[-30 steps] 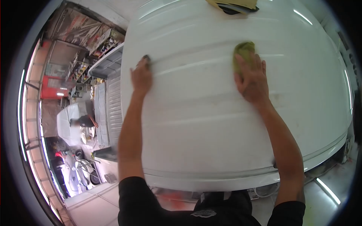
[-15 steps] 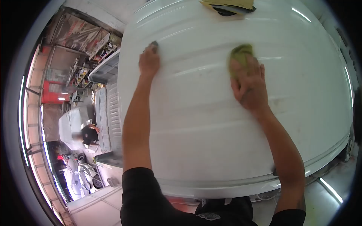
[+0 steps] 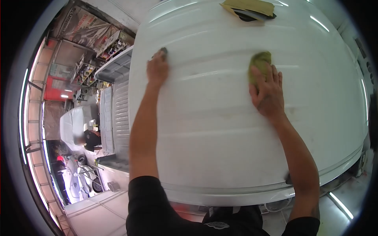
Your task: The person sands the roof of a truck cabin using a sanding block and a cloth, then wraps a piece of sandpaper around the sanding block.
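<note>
A broad white ridged vehicle panel (image 3: pixel 220 157) fills the middle of the view. On its left part lies my left hand (image 3: pixel 158 70), its fingers closed on a small dark grey pad (image 3: pixel 164 51) that shows at the fingertips. My right hand (image 3: pixel 268 92) rests on the right part of the panel, fingers over a yellow-green cloth (image 3: pixel 260 63) pressed against the surface. The cloth sticks out above and left of the fingers. Faint smudges mark the panel near both hands.
Brown paper sheets with a dark piece (image 3: pixel 250 8) lie at the panel's far edge. At the left are a truck bed (image 3: pixel 121 114), shelves of containers (image 3: pixel 114 45), a covered vehicle (image 3: pixel 73 126), a person in dark clothes (image 3: pixel 92 139) and a motorcycle (image 3: pixel 84 179).
Over the last second my left hand has slid slightly up and right along the panel with the pad. My right hand and the cloth have shifted a little. The person at the left has moved.
</note>
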Demonstrator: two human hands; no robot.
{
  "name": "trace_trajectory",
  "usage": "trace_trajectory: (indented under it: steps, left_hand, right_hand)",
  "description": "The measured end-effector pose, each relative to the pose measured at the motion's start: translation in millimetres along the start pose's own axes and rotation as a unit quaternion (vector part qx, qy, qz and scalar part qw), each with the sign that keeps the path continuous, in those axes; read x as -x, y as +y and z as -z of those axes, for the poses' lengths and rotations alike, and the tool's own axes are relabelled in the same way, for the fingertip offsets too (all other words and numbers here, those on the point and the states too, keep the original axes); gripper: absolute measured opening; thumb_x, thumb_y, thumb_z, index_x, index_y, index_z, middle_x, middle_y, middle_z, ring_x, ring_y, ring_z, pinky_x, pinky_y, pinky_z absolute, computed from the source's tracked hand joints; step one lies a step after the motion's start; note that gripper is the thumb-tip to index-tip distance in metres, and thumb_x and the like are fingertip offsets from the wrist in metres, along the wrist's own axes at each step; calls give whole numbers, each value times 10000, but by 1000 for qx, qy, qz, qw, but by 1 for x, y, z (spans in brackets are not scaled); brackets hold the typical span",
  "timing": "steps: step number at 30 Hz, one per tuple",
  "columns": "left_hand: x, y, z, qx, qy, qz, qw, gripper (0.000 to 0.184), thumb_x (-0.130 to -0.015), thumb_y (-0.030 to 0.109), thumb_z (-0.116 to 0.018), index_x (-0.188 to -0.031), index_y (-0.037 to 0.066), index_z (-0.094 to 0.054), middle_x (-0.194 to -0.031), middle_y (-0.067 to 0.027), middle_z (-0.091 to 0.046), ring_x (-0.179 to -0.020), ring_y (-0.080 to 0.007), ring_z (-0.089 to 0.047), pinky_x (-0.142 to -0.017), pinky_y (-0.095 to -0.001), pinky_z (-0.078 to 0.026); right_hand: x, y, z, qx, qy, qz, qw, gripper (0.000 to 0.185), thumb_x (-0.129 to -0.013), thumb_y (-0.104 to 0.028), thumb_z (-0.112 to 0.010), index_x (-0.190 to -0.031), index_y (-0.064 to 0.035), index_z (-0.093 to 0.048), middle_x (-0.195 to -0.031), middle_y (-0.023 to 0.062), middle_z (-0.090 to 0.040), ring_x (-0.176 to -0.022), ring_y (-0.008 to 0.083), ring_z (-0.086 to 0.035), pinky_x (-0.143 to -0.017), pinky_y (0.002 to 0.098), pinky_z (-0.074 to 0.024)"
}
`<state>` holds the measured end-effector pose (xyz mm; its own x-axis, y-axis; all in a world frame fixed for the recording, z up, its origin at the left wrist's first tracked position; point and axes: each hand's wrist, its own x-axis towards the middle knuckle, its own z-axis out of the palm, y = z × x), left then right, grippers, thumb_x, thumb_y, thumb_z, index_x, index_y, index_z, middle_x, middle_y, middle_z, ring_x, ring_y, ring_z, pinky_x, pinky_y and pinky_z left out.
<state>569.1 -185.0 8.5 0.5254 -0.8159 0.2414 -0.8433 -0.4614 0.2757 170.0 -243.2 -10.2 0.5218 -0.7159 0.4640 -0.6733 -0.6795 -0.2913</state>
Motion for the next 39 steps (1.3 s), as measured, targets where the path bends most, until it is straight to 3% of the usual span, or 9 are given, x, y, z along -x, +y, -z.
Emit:
trace_trajectory:
  steps: [6, 8, 16, 22, 27, 30, 34, 36, 39]
  left_hand:
    - [-4, 172, -131, 46, 215, -316, 923, 412, -913, 160, -573, -1254, -60, -642, -1350, -266, -621, -1293, -400, -559, -1154, -501, -389]
    - [2, 259, -119, 16, 75, -279, 957, 429, -910, 183, -529, -1276, -21, -624, -1317, -220, -650, -1309, -375, -559, -1153, -524, -392]
    - [47, -25, -4, -14, 61, -86, 994, 360, -980, 118, -533, -1290, -40, -628, -1246, -238, -671, -1197, -327, -627, -1025, -488, -486]
    - [55, 175, -110, 41, 238, -342, 908, 357, -970, 108, -511, -1289, 1, -628, -1286, -243, -646, -1190, -418, -604, -1018, -530, -492]
    - [65, 113, -53, 16, 42, -215, 976, 408, -993, 160, -515, -1376, 36, -585, -1346, -217, -640, -1197, -374, -633, -987, -481, -504]
    - [60, -24, -14, 57, 126, -160, 977, 364, -969, 108, -528, -1296, -13, -630, -1182, -232, -693, -1064, -398, -653, -955, -503, -509]
    - [25, 42, -47, -14, 107, -76, 991, 283, -933, 109, -561, -1159, -40, -645, -1110, -240, -682, -1077, -413, -636, -985, -499, -493]
    - [6, 128, -93, 65, 172, -285, 941, 329, -895, 91, -585, -1175, -73, -636, -1180, -254, -666, -1127, -423, -621, -1031, -509, -471]
    - [-20, 191, -125, 35, 154, -256, 954, 338, -935, 128, -506, -1219, -7, -631, -1213, -227, -669, -1141, -396, -622, -1033, -500, -478]
  right_hand:
    - [5, -4, 4, -8, -10, -4, 1000, 498, -939, -244, -660, -1420, -137, -583, -1507, 242, -448, -1386, 516, -414, -1181, 642, -311]
    - [5, 0, 2, -4, 6, -9, 1000, 498, -939, -242, -660, -1419, -132, -584, -1511, 243, -446, -1379, 515, -419, -1183, 637, -309]
    - [12, 2, 11, -10, 6, -7, 1000, 494, -947, -240, -652, -1424, -132, -576, -1505, 243, -453, -1385, 516, -420, -1182, 630, -310]
    - [22, -3, 15, -9, 2, -16, 1000, 486, -953, -248, -646, -1423, -144, -573, -1494, 240, -467, -1398, 515, -412, -1183, 629, -315]
    - [25, 0, 10, -5, 6, -7, 1000, 480, -950, -242, -650, -1414, -148, -571, -1488, 230, -471, -1387, 499, -424, -1183, 630, -316]
    - [21, -1, 17, -14, 15, -5, 1000, 482, -944, -239, -654, -1411, -149, -572, -1487, 228, -470, -1372, 493, -434, -1181, 631, -318]
    - [19, -6, 5, -16, 5, -8, 1000, 493, -940, -230, -658, -1418, -148, -568, -1486, 233, -469, -1371, 483, -434, -1176, 626, -326]
    - [17, 0, 8, 2, 7, -13, 1000, 498, -940, -227, -659, -1423, -144, -567, -1487, 233, -467, -1375, 476, -430, -1178, 618, -327]
    - [11, 1, 6, 21, 1, 7, 1000, 499, -942, -224, -660, -1423, -129, -571, -1491, 231, -465, -1379, 469, -428, -1181, 602, -324]
